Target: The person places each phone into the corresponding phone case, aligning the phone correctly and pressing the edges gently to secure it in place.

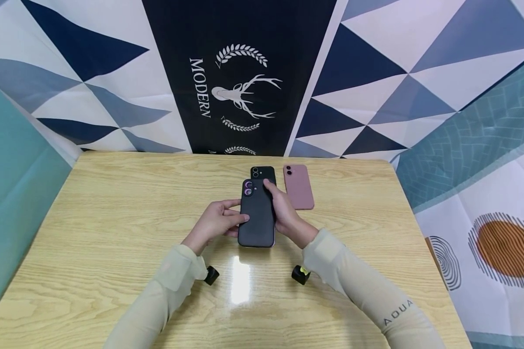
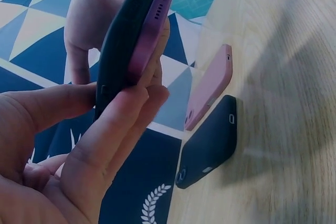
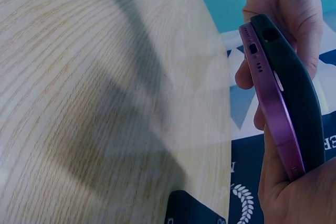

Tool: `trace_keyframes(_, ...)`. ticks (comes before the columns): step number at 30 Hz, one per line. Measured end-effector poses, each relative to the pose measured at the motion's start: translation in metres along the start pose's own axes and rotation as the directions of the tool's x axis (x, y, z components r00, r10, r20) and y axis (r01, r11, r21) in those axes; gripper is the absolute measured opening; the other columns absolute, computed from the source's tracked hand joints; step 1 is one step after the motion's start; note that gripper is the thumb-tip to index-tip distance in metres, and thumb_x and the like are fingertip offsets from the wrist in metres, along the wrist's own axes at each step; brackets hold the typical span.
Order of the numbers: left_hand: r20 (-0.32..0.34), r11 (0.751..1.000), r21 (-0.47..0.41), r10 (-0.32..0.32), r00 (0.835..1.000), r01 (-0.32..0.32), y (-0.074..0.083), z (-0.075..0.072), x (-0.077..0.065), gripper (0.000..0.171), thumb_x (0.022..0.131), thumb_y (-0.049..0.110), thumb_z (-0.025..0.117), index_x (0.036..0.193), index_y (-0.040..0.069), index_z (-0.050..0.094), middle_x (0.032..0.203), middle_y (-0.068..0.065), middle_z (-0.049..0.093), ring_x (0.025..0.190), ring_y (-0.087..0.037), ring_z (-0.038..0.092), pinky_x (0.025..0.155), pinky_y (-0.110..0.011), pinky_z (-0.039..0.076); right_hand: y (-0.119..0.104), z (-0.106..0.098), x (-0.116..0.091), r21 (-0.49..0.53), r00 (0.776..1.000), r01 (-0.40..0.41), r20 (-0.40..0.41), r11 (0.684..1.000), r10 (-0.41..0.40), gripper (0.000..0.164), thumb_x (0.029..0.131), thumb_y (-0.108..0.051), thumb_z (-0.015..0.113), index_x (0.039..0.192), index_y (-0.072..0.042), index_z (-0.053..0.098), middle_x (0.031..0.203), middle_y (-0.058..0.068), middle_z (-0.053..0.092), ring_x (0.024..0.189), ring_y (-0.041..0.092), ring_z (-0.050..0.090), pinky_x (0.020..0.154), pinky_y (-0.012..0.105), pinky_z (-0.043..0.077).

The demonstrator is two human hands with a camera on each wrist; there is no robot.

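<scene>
Both hands hold a purple-sided phone (image 2: 157, 24) together with a black phone case (image 1: 257, 218), back side up above the table. At the charging-port end the case stands apart from the phone edge, as both wrist views show. My left hand (image 1: 216, 220) pinches the left side, thumb on the case back and fingers beneath. My right hand (image 1: 288, 213) grips the right side, its thumb near the top by the camera opening. The phone's screen is hidden underneath. Behind the held pair, partly covered by it in the head view, lies a black phone (image 1: 263, 173).
A pink phone (image 1: 300, 186) lies camera side up to the right of the black phone. The wooden table (image 1: 113, 218) ends at a patterned cloth backdrop (image 1: 240, 92). Small black wrist cameras show below each sleeve, and light glares off the table's near middle.
</scene>
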State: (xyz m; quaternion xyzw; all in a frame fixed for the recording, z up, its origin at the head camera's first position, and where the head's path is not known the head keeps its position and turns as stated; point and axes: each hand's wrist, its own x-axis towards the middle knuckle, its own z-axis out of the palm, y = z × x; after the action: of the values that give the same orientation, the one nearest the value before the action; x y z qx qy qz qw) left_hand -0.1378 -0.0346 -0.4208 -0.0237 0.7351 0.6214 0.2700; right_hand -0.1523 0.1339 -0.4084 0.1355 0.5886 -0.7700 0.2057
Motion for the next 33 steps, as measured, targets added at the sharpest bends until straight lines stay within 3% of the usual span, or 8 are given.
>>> trace_keyframes(8, -0.004, 1.000, 0.001, 0.007, 1.000, -0.007, -0.0012, 0.0015, 0.0011, 0.054, 0.077, 0.013, 0.067, 0.127, 0.013, 0.045, 0.093, -0.013, 0.066, 0.063, -0.015, 0.063, 0.062, -0.034, 0.055, 0.0001, -0.0022, -0.0002, 0.025, 0.999, 0.040, 0.031, 0.999, -0.041, 0.052, 0.091, -0.048, 0.032, 0.119, -0.007, 0.047, 0.083, -0.004, 0.063, 0.073, 0.009, 0.062, 0.066, 0.022, 0.048)
trace_keyframes(16, -0.005, 1.000, -0.005, -0.016, 1.000, 0.016, -0.0014, 0.0011, 0.0023, 0.052, 0.076, 0.014, 0.069, 0.123, 0.012, 0.048, 0.091, -0.012, 0.064, 0.061, -0.015, 0.062, 0.066, -0.041, 0.054, 0.0010, -0.0039, -0.0003, 0.033, 0.993, 0.105, 0.041, 0.994, -0.106, 0.053, 0.093, -0.050, 0.022, 0.123, -0.011, 0.043, 0.091, -0.002, 0.058, 0.077, 0.008, 0.058, 0.064, 0.023, 0.047)
trace_keyframes(23, -0.014, 1.000, -0.002, -0.014, 1.000, 0.014, -0.0025, 0.0008, 0.0022, 0.046, 0.075, 0.013, 0.069, 0.118, 0.009, 0.051, 0.086, -0.012, 0.064, 0.059, -0.015, 0.063, 0.062, -0.037, 0.055, 0.0032, -0.0030, -0.0016, 0.051, 0.990, 0.106, 0.087, 0.993, -0.110, 0.050, 0.086, -0.053, 0.041, 0.110, -0.010, 0.052, 0.082, -0.005, 0.063, 0.072, 0.008, 0.062, 0.065, 0.021, 0.049)
trace_keyframes(27, -0.014, 1.000, 0.004, -0.012, 1.000, 0.013, -0.0024, 0.0005, 0.0025, 0.044, 0.075, 0.013, 0.069, 0.115, 0.008, 0.052, 0.083, -0.011, 0.064, 0.057, -0.016, 0.063, 0.063, -0.039, 0.054, 0.0035, -0.0018, -0.0011, 0.009, 0.993, 0.077, 0.092, 0.997, -0.077, 0.041, 0.086, -0.039, 0.051, 0.110, -0.006, 0.052, 0.080, -0.003, 0.064, 0.071, 0.008, 0.063, 0.065, 0.021, 0.051)
trace_keyframes(33, 0.009, 1.000, 0.017, -0.017, 1.000, 0.017, -0.0045, 0.0002, 0.0040, 0.045, 0.073, 0.016, 0.072, 0.112, 0.006, 0.052, 0.081, -0.010, 0.064, 0.055, -0.015, 0.062, 0.060, -0.037, 0.055, 0.0048, -0.0008, 0.0027, -0.083, 1.000, 0.006, 0.027, 0.997, -0.004, 0.035, 0.086, -0.018, 0.054, 0.114, 0.000, 0.046, 0.080, -0.001, 0.063, 0.069, 0.008, 0.064, 0.063, 0.021, 0.052)
